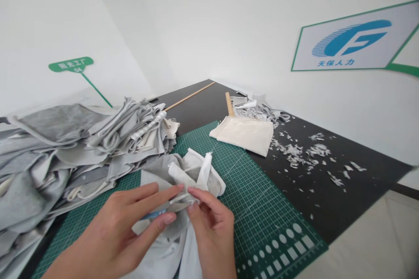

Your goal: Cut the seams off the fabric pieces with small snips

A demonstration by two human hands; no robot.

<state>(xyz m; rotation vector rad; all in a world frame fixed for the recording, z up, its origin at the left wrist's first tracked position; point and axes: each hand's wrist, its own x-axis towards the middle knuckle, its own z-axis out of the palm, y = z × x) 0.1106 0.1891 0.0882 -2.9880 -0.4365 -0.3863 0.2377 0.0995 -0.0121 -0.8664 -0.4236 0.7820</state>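
A grey and white fabric piece [193,163] lies bunched in front of me on the green cutting mat [248,192], with white strips folded up on top of it. My left hand [121,222] is closed around a small tool with a blue handle [155,214]. Its pale, blade-like tip points right, at the cloth; its exact kind is partly hidden by my fingers. Thumb and fingers of my right hand [212,226] pinch the edge of the fabric right beside that tip.
To the left rises a large heap of grey cloth pieces [108,139]. A folded cream cloth [245,133] overlaps the mat's far edge. Behind it are a short wooden ruler [229,104] and scraps; shreds [317,150] litter the black table [294,192]. A long wooden stick [190,96] lies farther back.
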